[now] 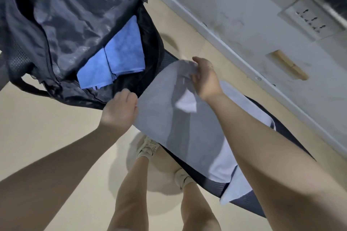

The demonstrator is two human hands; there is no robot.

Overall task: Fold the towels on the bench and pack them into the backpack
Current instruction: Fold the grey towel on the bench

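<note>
Both hands grip the grey towel on the worktop: left hand pinches its near edge, right hand its far corner. Beyond the left hand, the open backpack holds blue towels. Grey towel unfolded, unpacked. Beige floor; scuffed wall beyond right hand.

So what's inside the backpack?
The open backpack holds folded blue towels, lying against its dark lining. Whatever is under them or deeper in the bag is hidden. The grey towel is outside, gripped by both hands.
</note>
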